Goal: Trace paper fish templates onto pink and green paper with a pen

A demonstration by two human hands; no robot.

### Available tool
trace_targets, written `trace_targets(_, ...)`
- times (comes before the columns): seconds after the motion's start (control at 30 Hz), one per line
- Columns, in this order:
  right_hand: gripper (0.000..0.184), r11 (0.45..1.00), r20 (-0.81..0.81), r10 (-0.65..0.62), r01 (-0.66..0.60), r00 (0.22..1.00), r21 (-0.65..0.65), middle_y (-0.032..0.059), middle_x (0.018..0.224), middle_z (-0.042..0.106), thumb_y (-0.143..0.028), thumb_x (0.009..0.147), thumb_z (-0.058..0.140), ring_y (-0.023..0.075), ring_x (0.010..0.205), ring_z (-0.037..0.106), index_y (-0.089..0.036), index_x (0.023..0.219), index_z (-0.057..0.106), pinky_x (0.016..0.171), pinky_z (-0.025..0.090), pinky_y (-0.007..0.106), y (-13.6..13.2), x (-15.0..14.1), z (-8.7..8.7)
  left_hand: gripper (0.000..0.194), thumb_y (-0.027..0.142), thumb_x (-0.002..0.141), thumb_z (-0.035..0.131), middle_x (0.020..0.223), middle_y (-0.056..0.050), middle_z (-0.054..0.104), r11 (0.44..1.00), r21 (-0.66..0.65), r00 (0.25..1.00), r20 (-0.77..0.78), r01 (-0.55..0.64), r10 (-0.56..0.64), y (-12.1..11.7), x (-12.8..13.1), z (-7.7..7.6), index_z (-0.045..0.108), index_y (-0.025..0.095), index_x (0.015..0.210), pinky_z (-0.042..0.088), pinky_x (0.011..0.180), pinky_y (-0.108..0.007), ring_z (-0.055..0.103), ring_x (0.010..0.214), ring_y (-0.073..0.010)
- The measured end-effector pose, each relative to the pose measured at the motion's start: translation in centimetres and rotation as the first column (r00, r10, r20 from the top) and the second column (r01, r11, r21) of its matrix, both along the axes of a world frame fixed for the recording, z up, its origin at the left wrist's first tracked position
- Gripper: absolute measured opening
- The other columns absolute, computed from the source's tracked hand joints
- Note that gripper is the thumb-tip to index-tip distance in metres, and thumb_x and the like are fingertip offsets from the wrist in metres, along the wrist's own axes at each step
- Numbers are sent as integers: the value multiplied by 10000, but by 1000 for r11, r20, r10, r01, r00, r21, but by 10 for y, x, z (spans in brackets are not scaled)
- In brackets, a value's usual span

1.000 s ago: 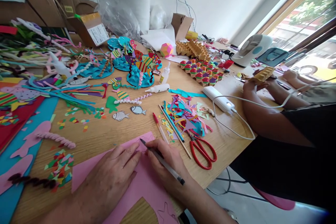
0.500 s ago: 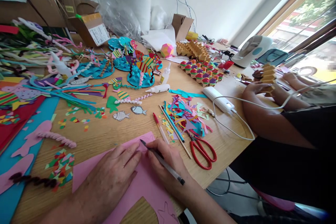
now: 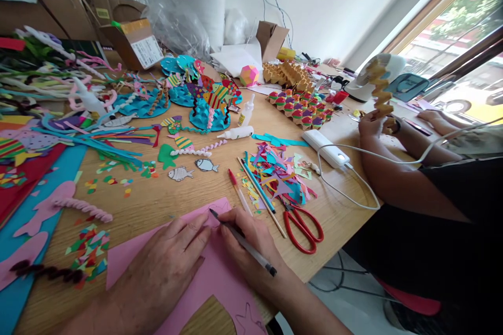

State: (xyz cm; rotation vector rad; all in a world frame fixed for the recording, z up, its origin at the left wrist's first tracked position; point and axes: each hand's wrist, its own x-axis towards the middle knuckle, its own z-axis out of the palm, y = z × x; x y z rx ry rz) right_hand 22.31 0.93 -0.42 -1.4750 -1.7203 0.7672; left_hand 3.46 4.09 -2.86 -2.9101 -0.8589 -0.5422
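Note:
A pink sheet of paper (image 3: 236, 293) lies on the table in front of me, with a piece cut out of its lower edge and a star outline drawn near the bottom right. My left hand (image 3: 168, 256) rests flat on the sheet, fingers stretched out. Gripped in my right hand (image 3: 251, 243) is a pen (image 3: 251, 248) with a clear barrel and black cap end; its tip touches the paper near the top edge, beside faint drawn lines. Red-handled scissors (image 3: 302, 227) and a red-capped pen (image 3: 239, 191) lie to the right of the sheet.
Colourful paper scraps (image 3: 281, 172), glue bottles (image 3: 238, 132) and small paper fish (image 3: 206, 165) lie beyond the sheet. A white power strip (image 3: 326, 149) trails a cable at the right. Beside me, a co-worker's hands (image 3: 371, 125) hold a strip of egg carton (image 3: 381, 89).
My hands and the pen hold almost the same position. The co-worker has raised and turned the egg-carton strip, and the view has shifted very slightly.

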Motion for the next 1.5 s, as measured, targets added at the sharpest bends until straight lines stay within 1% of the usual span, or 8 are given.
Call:
trace_targets(0.23, 161, 999, -5, -30, 30, 1000, -29, 42, 801, 670, -156, 846, 472, 141, 710, 617, -151, 929, 610, 655, 444, 233, 1, -1, 3, 398, 74, 873, 340, 1228, -110, 596, 1000, -6, 1000, 19, 11, -11, -1, 1, -1, 549, 111, 1210, 507, 868, -391, 541, 1098, -250)
trace_targets(0.5, 152, 999, 23, -33, 33, 999, -17, 15, 762, 657, -139, 834, 481, 123, 662, 600, -169, 904, 612, 626, 441, 220, 0, -1, 1, 393, 94, 874, 353, 1230, -86, 598, 1000, -13, 1000, 17, -4, 5, -2, 0, -2, 554, 143, 1208, 499, 878, -373, 549, 1088, -237)
trace_targets(0.6, 159, 999, 9, -41, 41, 999, -32, 18, 783, 664, -143, 839, 480, 126, 679, 606, -172, 926, 609, 634, 444, 224, 0, -1, 2, 413, 76, 862, 344, 1223, -78, 607, 1000, -14, 1000, 10, -18, 18, -1, 1, -1, 568, 156, 1199, 498, 880, -363, 555, 1084, -225)
trace_targets(0.77, 156, 997, 18, -40, 41, 999, -62, 32, 800, 668, -158, 855, 468, 141, 705, 612, -172, 929, 605, 653, 449, 241, 1, -2, 4, 398, 60, 853, 352, 1209, -98, 618, 1000, 1, 1000, 19, -4, 4, -1, 1, -1, 597, 123, 1160, 496, 883, -366, 566, 1079, -233)
trace_targets(0.87, 152, 998, 21, -36, 36, 999, -42, 24, 787, 663, -150, 849, 475, 136, 692, 605, -177, 920, 606, 649, 449, 237, 1, -1, 4, 396, 62, 852, 360, 1207, -96, 619, 1000, -5, 1000, 30, -4, 5, -1, 1, -2, 593, 124, 1165, 500, 869, -370, 571, 1068, -237)
trace_targets(1.07, 163, 998, -4, -33, 33, 999, -45, 30, 794, 666, -139, 839, 476, 134, 687, 607, -164, 929, 610, 637, 442, 233, 1, 0, 2, 412, 65, 843, 367, 1211, -84, 619, 1000, -29, 1000, -17, -9, 9, -2, 0, -2, 579, 130, 1189, 506, 869, -375, 576, 1057, -237)
trace_targets(1.3, 169, 999, 8, -30, 30, 1000, -42, 30, 807, 672, -149, 849, 463, 139, 703, 609, -171, 939, 606, 648, 440, 240, 1, -1, 4, 406, 58, 842, 348, 1199, -105, 626, 1000, 14, 999, -37, 1, -1, -1, 1, -2, 606, 115, 1151, 518, 846, -381, 582, 1050, -246)
trace_targets(1.5, 151, 999, 21, -26, 27, 999, -25, 19, 764, 657, -134, 833, 477, 128, 667, 596, -175, 899, 607, 624, 437, 229, 1, -1, 3, 419, 70, 847, 352, 1209, -73, 625, 1000, -8, 999, -36, -11, 11, -1, 1, -1, 592, 154, 1180, 503, 859, -358, 584, 1044, -227)
